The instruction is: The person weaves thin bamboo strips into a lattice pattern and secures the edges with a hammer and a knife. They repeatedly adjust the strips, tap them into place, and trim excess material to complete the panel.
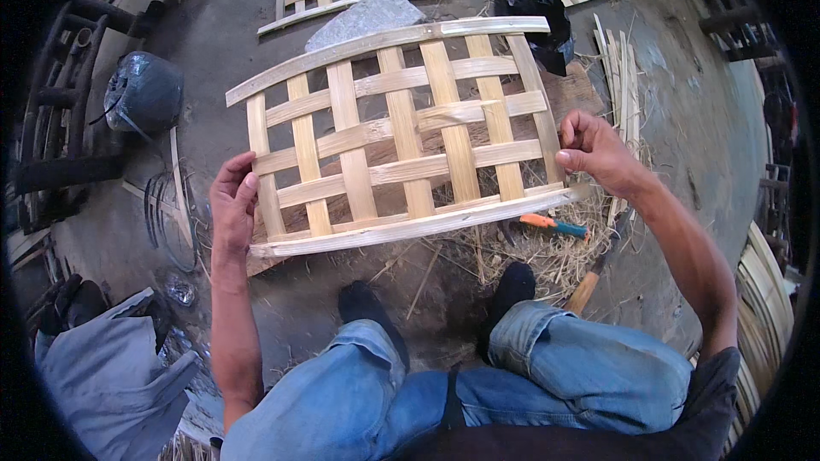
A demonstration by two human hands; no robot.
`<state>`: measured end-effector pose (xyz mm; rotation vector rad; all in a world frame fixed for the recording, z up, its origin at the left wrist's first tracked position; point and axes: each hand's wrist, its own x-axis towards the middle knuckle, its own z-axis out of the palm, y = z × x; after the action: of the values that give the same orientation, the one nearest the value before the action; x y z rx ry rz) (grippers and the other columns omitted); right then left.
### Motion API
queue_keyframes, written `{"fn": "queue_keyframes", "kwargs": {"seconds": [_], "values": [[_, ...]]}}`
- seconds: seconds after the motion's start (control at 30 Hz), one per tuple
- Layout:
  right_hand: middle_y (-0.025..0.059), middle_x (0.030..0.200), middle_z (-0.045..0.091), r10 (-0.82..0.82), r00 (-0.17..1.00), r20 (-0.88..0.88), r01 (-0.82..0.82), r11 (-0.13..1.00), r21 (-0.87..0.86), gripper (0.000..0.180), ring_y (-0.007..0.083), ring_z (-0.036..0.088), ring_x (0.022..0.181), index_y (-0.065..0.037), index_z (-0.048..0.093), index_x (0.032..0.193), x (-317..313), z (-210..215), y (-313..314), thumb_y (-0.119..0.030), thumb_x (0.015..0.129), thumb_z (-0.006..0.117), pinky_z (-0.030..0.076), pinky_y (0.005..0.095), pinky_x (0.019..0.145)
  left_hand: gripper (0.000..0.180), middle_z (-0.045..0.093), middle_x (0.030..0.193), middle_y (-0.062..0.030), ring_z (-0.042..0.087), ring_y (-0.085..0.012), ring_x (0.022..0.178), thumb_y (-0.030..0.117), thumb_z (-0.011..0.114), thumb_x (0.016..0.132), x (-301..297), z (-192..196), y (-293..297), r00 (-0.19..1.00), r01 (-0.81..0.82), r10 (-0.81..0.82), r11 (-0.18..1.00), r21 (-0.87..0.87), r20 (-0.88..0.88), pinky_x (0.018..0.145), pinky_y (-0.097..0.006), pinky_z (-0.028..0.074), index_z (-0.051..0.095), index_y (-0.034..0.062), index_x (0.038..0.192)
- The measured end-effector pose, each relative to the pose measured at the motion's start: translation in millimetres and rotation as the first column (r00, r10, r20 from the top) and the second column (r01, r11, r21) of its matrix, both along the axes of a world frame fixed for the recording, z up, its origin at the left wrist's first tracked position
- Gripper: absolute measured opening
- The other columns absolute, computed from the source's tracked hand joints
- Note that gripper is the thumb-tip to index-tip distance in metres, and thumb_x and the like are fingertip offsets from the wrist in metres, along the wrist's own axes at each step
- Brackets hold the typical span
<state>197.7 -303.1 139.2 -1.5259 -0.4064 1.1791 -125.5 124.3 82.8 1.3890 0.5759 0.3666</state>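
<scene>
Starting at far left, pass the grey wrapped bundle [145,90] and the dark coiled bands [161,222] on the floor [670,205]. Come next to the left hand [231,201], clamped on the left end slat of the woven panel [403,124], with thumb in front and fingers behind. Held up and tilted in front of the knees, over the wooden board [579,90].

Judge the weaving largely done: interlaced from end to end, with three cross strips passing over and under the uprights, and edged along top and bottom by long rails. Beyond the top rail, note the pale stone [363,17] and a similar panel [290,24] lying farther off.

Right of the weave's middle, seems to show a raised strip end, perhaps left to tuck or trim; too small to tell. At the right end, find the right hand [602,154], with thumb and finger at the end slat; cannot tell if clamped or only resting there.

Farther right, see the orange-and-teal-handled tool [565,227] among shavings [547,269], then loose strips [628,77], perhaps spare.
</scene>
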Motion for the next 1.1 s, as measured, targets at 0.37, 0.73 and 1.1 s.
{"fn": "queue_keyframes", "kwargs": {"seconds": [0.37,0.73,1.1], "values": [[0.0002,0.090,0.064,-0.017,1.000,0.023,0.021,0.989,-0.148,0.032,0.0071,0.058,0.078,-0.004,0.057,0.106,-6.3,13.3,10.4,-0.016,0.085,0.076,0.049,0.0243,0.069,0.039,0.063,0.109,-0.0030,0.059,-0.0116,0.100,0.007,0.073,0.086,6.1,-2.5,-3.5,0.999,-0.018,0.019,1.000,-0.004,0.042,0.091,-0.026,0.047,0.055,0.0054,0.120],[0.0069,0.098,0.067,0.052,0.947,0.318,0.001,0.987,-0.162,0.029,0.0122,0.060,0.091,0.004,0.068,0.110,-12.1,7.7,3.3,-0.015,0.090,0.058,0.049,0.0282,0.082,0.034,0.066,0.098,-0.0015,0.063,-0.0103,0.090,0.004,0.077,0.081,9.9,-0.5,-7.9,0.997,-0.005,0.001,0.998,0.063,0.073,0.083,-0.026,0.051,0.059,0.0076,0.109],[0.0011,0.091,0.066,-0.081,0.981,0.176,0.076,0.997,0.033,0.018,0.0087,0.061,0.081,-0.005,0.066,0.097,2.3,-13.6,-11.2,0.006,0.084,0.062,0.050,0.0243,0.073,0.030,0.064,0.094,0.0009,0.059,-0.0082,0.086,-0.004,0.071,0.084,13.1,-14.8,-17.9,0.965,-0.048,0.045,0.999,0.006,0.260,0.083,-0.022,0.048,0.059,0.0050,0.110]]}}
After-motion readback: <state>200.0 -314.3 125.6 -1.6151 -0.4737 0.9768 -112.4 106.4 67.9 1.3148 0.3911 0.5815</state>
